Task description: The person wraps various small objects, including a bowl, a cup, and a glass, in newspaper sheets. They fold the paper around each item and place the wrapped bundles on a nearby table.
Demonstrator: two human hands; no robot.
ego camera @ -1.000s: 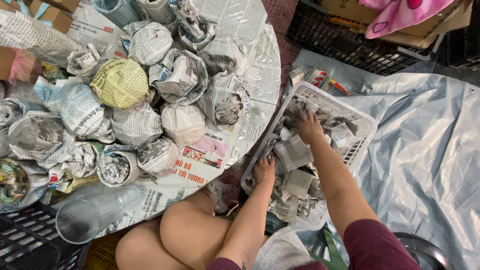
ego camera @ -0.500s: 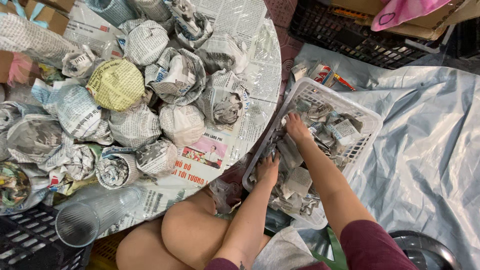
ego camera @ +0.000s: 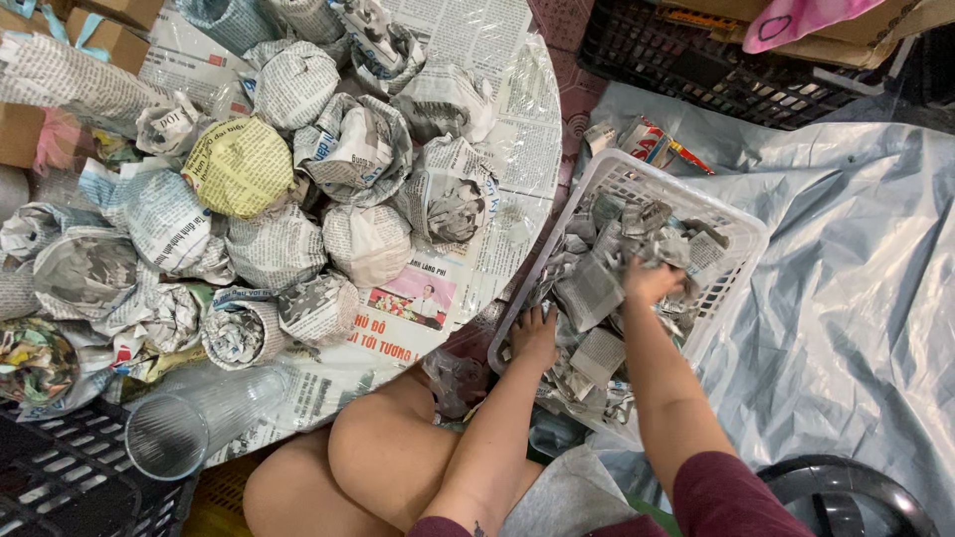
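A white plastic basket (ego camera: pixel 738 237) sits on the floor to the right of the table, filled with crumpled newspaper pieces (ego camera: pixel 589 290). My left hand (ego camera: pixel 535 335) lies flat on the papers at the basket's near left edge, fingers spread, gripping nothing. My right hand (ego camera: pixel 652 279) is pushed into the middle of the pile. Its fingers are curled around a wad of newspaper and partly buried in it.
A round table (ego camera: pixel 517 149) covered in newspaper carries several newspaper-wrapped bundles (ego camera: pixel 366 242). A clear glass (ego camera: pixel 199 418) lies at its near edge. Black crates stand at bottom left (ego camera: pixel 60 487) and top right (ego camera: pixel 696 70). A grey plastic sheet (ego camera: pixel 856 259) covers the floor.
My right hand has shifted towards the right side of the basket and dug deeper into the paper. My left hand has stayed at the basket's near edge.
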